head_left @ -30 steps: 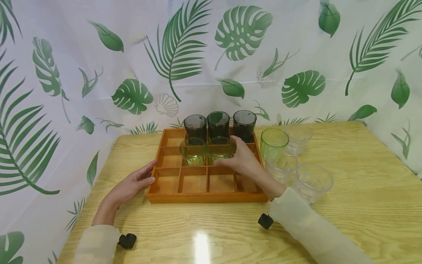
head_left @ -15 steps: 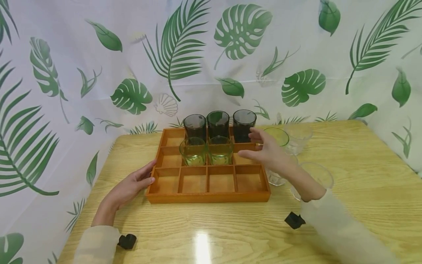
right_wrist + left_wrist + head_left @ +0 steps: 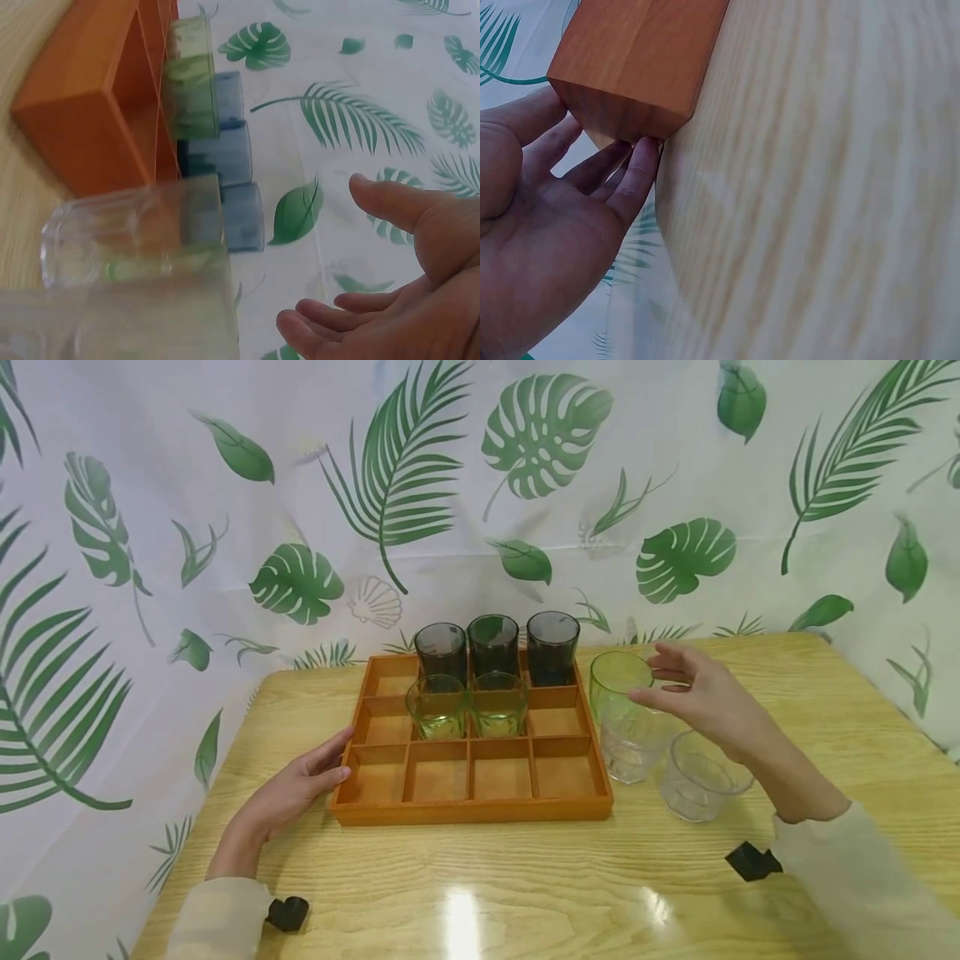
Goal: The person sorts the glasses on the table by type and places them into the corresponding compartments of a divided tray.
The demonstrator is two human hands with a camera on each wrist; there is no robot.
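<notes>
My left hand [image 3: 300, 785] touches the left side of a wooden compartment tray [image 3: 472, 812]; in the left wrist view its fairly straight fingers [image 3: 634, 180] meet the tray's corner. Three dark grey glasses [image 3: 553, 652] stand in the back row of compartments. Two green glasses [image 3: 498, 714] occupy the middle row. Beside the tray's right edge is another green glass [image 3: 609, 681], with my right hand [image 3: 708, 697] just right of its rim. That hand holds nothing, thumb and fingers spread apart, as the right wrist view also shows.
Clear glasses [image 3: 697, 785] stand on the wooden table [image 3: 390, 885] right of the tray, one [image 3: 630, 756] partly overlapping the outer green glass. A leaf-patterned cloth [image 3: 450, 560] hangs behind the table.
My right hand has left the green glass in the tray's middle row and moved right, past the tray's edge, to the outer green glass. The left hand stays at the tray.
</notes>
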